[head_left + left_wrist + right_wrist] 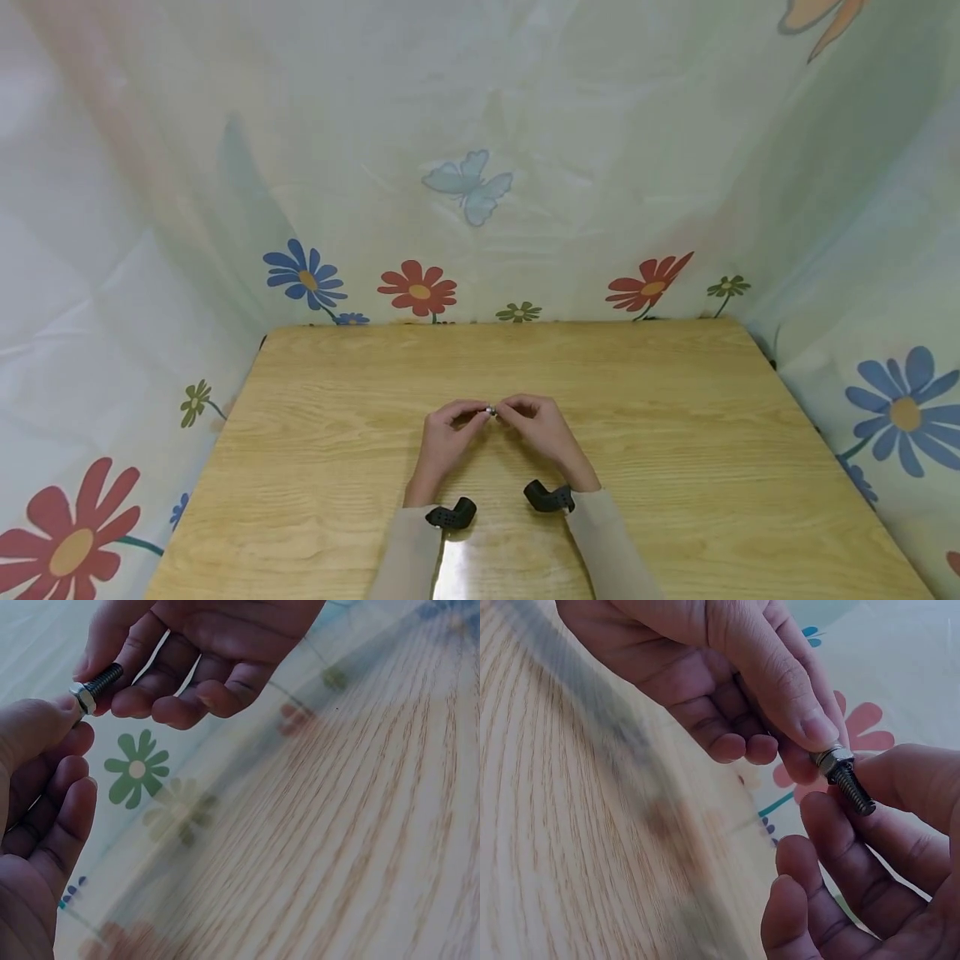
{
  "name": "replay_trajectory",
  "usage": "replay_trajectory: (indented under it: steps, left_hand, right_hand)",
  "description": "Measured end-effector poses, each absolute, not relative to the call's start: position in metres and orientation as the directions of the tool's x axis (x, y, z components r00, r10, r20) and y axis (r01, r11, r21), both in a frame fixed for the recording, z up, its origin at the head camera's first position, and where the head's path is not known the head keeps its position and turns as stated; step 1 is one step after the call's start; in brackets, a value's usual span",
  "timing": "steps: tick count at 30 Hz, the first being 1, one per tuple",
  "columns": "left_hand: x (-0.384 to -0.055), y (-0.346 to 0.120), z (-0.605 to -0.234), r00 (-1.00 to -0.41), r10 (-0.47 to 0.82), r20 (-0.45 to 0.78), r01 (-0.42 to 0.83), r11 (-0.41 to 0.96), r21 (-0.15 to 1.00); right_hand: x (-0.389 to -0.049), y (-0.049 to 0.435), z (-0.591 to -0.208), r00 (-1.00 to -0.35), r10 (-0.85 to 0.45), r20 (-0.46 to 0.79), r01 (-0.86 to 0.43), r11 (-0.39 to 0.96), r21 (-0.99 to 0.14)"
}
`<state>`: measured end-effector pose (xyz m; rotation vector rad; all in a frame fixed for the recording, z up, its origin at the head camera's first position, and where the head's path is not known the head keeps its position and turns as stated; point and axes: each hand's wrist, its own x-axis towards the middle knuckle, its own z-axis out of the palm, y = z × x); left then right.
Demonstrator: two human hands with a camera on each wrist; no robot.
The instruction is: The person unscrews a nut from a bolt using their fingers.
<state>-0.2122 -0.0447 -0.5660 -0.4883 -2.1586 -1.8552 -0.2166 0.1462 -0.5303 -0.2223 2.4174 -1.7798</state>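
Note:
A small metal bolt (491,410) is held between the two hands above the table. My left hand (444,442) pinches its head end between thumb and forefinger, which hides the head. A hex nut (82,698) sits on the shank, and the dark threaded end (106,676) sticks out past it. In the right wrist view, a washer-like ring (826,755) shows between the left thumb and the nut. My right hand (542,429) has its thumb and forefinger at the nut's sides; its other fingers (795,859) are loosely bent below.
A light wood-grain table (315,467) lies beneath the hands. Behind it and at both sides hangs a pale curtain (570,208) printed with flowers and a butterfly. Each wrist wears a black camera mount (453,513), just above the table.

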Motion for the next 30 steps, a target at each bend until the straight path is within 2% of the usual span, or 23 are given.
replay_trajectory:
  steps: [8, 19, 30]
  left_hand:
    - [-0.2146, -0.0512, -0.5622, -0.910, 0.096, 0.403, 0.413, 0.126, 0.902]
    - [-0.2099, -0.0537, -0.5640, -0.927, 0.092, 0.364, 0.373, 0.110, 0.921]
    - [-0.2097, -0.0511, -0.5623, -0.943, 0.081, 0.324, 0.329, 0.063, 0.942]
  right_hand:
    - [-0.2209, 0.1421, -0.5260, -0.967, -0.249, 0.052, -0.119, 0.263, -0.957]
    - [-0.2130, 0.1425, -0.5282, -0.971, -0.231, 0.057, -0.118, 0.258, -0.959]
    - [-0.2150, 0.1419, -0.5327, -0.973, -0.232, 0.018, -0.097, 0.331, -0.939]
